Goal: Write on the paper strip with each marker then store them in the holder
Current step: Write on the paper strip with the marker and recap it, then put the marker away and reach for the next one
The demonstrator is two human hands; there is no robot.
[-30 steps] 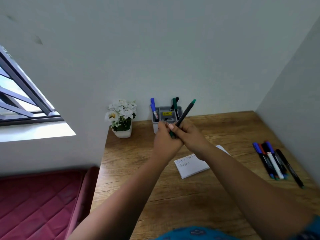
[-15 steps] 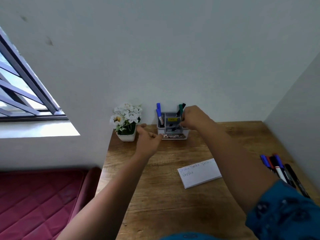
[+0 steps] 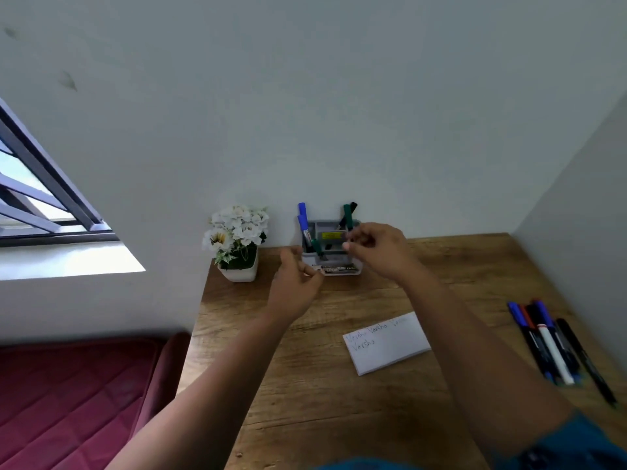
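Released from the right hand (image 3: 376,249), the green marker (image 3: 317,244) now stands in the holder (image 3: 334,252) at the tabletop's (image 3: 339,418) far edge. Both hands hover loose-fingered, the left hand (image 3: 293,283) just before it. Paper strip (image 3: 388,342) lies mid-tabletop; remaining markers (image 3: 549,340) line the right edge.

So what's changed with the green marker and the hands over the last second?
A second ago both hands held the green marker above the desk. Now it stands in the holder, let go; the right hand hovers beside the holder with fingers loosely curled and the left hand has dropped away, empty. The paper strip and the markers on the right lie as before.
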